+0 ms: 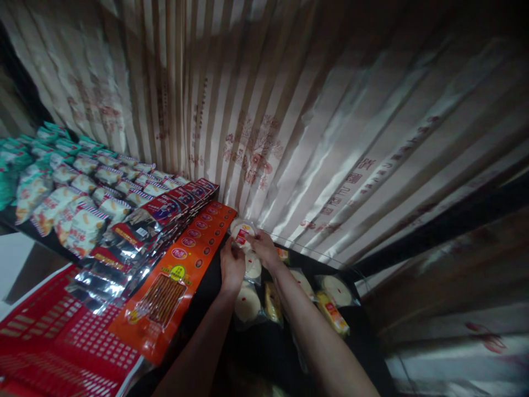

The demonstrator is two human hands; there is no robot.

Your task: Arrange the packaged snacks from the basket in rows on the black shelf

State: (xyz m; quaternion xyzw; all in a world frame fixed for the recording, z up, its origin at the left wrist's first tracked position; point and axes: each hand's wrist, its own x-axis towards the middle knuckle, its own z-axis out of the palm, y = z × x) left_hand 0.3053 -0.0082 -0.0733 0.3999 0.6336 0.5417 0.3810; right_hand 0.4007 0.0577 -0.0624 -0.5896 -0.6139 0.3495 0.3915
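Note:
Both my hands reach to the back of a dark shelf, near the curtain. Between them is a round, pale packaged flat cake point(243, 232) with a red and yellow label. My left hand point(232, 263) grips its lower left edge, and my right hand point(264, 248) grips it from the right. Just below lies another round packaged cake point(253, 267), partly covered by the hands. Nearer to me are one more round cake point(247, 304) with a red dot and a yellow packet point(273, 302), beside my right forearm.
Orange snack packs point(177, 275) and dark foil packs point(140, 231) lie left of my hands. Farther left stand rows of white snack bags point(85, 220) and green bags point(12, 160). A red basket point(74, 336) sits at lower left. A pleated printed curtain point(256, 110) hangs behind.

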